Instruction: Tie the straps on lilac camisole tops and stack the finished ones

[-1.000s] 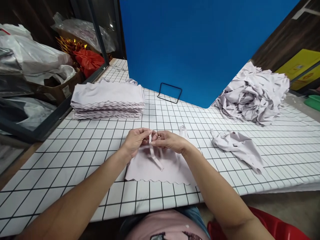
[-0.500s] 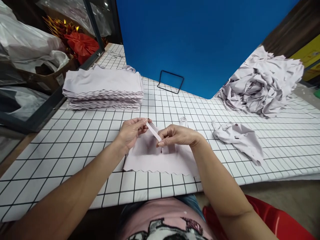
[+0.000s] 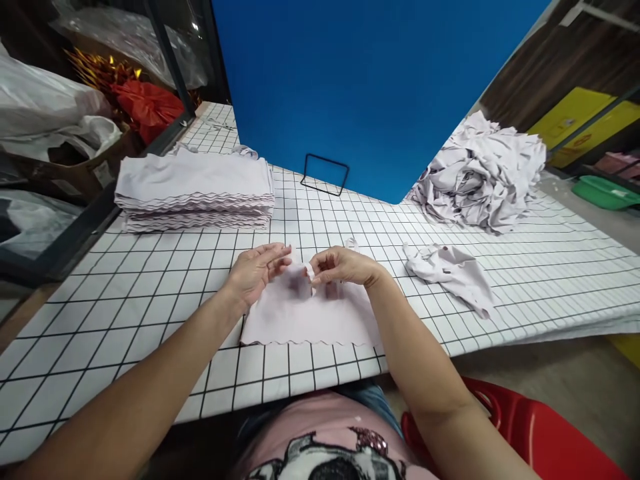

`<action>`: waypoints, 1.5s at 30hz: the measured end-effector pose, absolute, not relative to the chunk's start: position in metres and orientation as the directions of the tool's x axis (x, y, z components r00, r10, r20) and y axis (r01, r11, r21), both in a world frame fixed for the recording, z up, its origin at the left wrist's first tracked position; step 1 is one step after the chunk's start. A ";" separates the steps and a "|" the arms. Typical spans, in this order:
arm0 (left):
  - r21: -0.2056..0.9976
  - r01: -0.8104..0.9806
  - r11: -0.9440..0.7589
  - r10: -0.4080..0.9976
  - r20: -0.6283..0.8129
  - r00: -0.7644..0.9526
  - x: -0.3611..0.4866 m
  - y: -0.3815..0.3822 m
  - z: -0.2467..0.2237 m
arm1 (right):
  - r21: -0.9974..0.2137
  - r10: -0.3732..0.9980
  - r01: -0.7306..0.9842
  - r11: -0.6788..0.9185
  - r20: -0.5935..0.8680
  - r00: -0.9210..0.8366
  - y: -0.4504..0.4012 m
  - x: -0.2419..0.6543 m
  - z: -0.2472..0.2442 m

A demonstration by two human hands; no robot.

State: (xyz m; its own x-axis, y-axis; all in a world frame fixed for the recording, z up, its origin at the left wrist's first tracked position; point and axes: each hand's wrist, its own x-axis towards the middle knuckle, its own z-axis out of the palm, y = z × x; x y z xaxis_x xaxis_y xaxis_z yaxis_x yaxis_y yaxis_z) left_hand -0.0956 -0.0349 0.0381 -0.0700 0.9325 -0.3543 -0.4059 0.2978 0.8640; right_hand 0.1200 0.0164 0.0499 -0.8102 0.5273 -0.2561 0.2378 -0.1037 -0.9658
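Note:
A pale lilac garment piece [image 3: 310, 323] with a wavy lower edge lies flat on the checked tabletop in front of me. At its upper left is my left hand [image 3: 255, 270], fingers loosely bent and slightly apart, with nothing plainly held between them. My right hand [image 3: 343, 265] is over the upper middle of the garment. Its thumb and fingers pinch a narrow pale strap [image 3: 309, 271], whose short end curls out toward the left. Part of the garment's upper edge is hidden by the right hand.
A neat stack of similar pieces [image 3: 195, 180] stands back left. Behind is a large blue panel [image 3: 370, 93] with a black wire stand [image 3: 325, 175]. To the right lie a crumpled piece [image 3: 453, 273] and a big heap of cloth [image 3: 480, 177]. A red stool [image 3: 540, 427] is below right.
The strap was stretched between both hands; now it hangs slack and curled at my right hand, and my left fingers have come off it. The view has turned slightly right.

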 end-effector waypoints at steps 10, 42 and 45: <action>0.963 0.025 0.268 0.942 -0.268 0.202 -0.092 -0.049 0.036 | -0.985 0.781 0.048 -0.163 -0.159 -0.603 0.015 0.098 0.038; 0.717 0.659 -0.226 0.961 0.276 0.029 -0.100 -0.028 0.012 | -0.850 0.356 0.500 -0.167 -0.525 -0.773 -0.033 0.115 0.058; 0.732 0.636 -0.247 0.955 0.297 0.029 -0.100 -0.027 0.011 | -0.859 0.549 0.467 -0.208 -0.498 -0.671 -0.027 0.121 0.056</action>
